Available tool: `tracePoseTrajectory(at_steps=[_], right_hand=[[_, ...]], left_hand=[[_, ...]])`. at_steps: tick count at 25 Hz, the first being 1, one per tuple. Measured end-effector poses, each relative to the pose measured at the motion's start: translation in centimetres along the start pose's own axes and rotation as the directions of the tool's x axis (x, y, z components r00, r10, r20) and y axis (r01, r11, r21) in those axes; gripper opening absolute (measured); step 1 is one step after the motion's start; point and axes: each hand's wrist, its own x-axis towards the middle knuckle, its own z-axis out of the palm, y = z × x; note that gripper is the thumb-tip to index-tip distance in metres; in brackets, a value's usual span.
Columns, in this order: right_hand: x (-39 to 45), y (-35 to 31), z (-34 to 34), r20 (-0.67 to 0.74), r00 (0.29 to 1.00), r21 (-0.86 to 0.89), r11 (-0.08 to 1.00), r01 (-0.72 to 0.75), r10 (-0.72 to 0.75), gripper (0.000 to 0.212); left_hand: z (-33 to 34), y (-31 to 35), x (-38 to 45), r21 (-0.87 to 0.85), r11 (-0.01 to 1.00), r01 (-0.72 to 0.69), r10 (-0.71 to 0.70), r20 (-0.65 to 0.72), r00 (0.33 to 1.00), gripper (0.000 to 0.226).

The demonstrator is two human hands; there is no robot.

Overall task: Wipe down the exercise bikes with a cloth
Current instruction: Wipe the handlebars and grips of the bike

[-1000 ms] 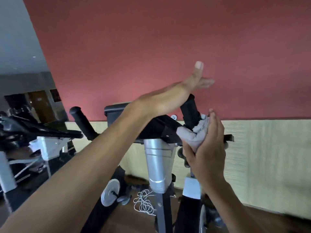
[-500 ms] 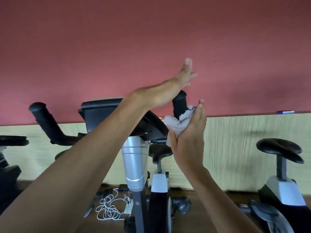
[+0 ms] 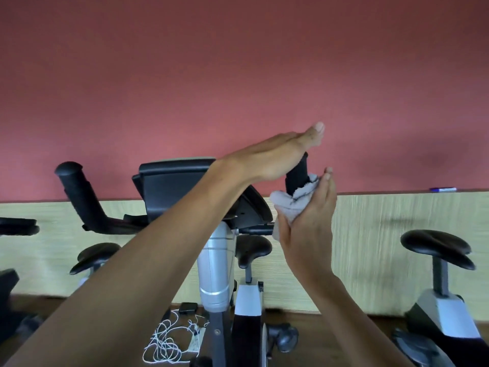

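Observation:
A black and silver exercise bike [image 3: 214,263] stands right in front of me, with a black console [image 3: 169,189] and two upright black handlebar grips. My right hand [image 3: 309,229] presses a bunched grey cloth [image 3: 289,205] around the base of the right grip [image 3: 297,173]. My left hand [image 3: 275,154] lies flat with straight fingers over the top of that grip, its forearm crossing in front of the console. The left grip [image 3: 76,192] stands free at the left.
The bike's saddle [image 3: 251,250] shows behind the silver post. Another bike's saddle [image 3: 436,247] stands at the right and a third saddle [image 3: 95,256] at the left. A tangled white cord [image 3: 172,340] lies on the wooden floor. A red and beige wall is close behind.
The view has swung right and levelled, bringing the right-hand bike into sight. My left hand has flattened lower over the grip top. The right hand keeps the cloth at the grip's base.

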Motion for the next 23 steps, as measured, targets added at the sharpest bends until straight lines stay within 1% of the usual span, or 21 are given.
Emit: tracePoseTrajectory(at_steps=[2,4,6,8,10,13,14,16,18,20,23], right_hand=[[0.8,-0.4,0.5,0.014,1.000,-0.006,1.000,0.006,-0.006,0.081],[2.9,-1.8,0.2,-0.024,1.000,-0.004,1.000,-0.007,0.007,0.080],[3.9,-2.7,0.6,-0.085,0.996,0.014,1.000,-0.006,0.007,0.078],[3.2,-2.5,0.9,-0.106,0.994,0.024,1.000,0.017,-0.014,0.078],[1.7,-1.2,1.1,-0.065,0.998,-0.007,1.000,0.004,-0.004,0.082],[0.1,-0.2,1.1,-0.058,0.998,-0.027,0.999,-0.029,0.028,0.086],[0.3,-0.6,1.3,-0.070,0.997,-0.027,0.999,-0.035,0.033,0.084],[1.7,-1.9,1.7,-0.136,0.990,-0.066,0.997,-0.040,0.031,0.078],[3.0,-2.6,1.8,-0.185,0.982,-0.107,0.994,0.000,-0.020,0.074],[2.8,-2.0,2.0,-0.190,0.981,-0.087,0.996,0.032,-0.048,0.075],[-0.2,-0.5,2.3,-0.131,0.988,-0.041,0.996,-0.082,0.076,0.082]], left_hand=[[-0.3,-0.3,-0.2,0.024,0.991,-0.128,0.127,0.036,0.991,0.061],[-0.9,-1.0,-0.6,0.065,0.962,-0.264,0.264,0.007,0.965,0.050],[-1.8,-2.6,-0.6,0.015,0.929,-0.369,0.369,-0.008,0.929,0.040],[-2.7,-4.0,-0.5,-0.030,0.903,-0.429,0.428,-0.022,0.904,0.032],[-3.2,-4.5,-0.3,-0.083,0.890,-0.448,0.445,-0.050,0.894,0.029],[-3.2,-4.8,0.3,-0.153,0.857,-0.493,0.481,-0.107,0.870,0.026],[-3.2,-4.9,0.4,-0.172,0.845,-0.506,0.492,-0.119,0.862,0.026],[-3.3,-5.2,0.9,-0.186,0.827,-0.530,0.517,-0.119,0.848,0.026],[-3.3,-5.4,1.2,-0.207,0.816,-0.540,0.532,-0.098,0.841,0.025],[-3.4,-5.4,1.2,-0.215,0.815,-0.539,0.537,-0.069,0.840,0.025],[-3.5,-5.4,1.0,-0.199,0.819,-0.537,0.536,-0.067,0.842,0.024]])
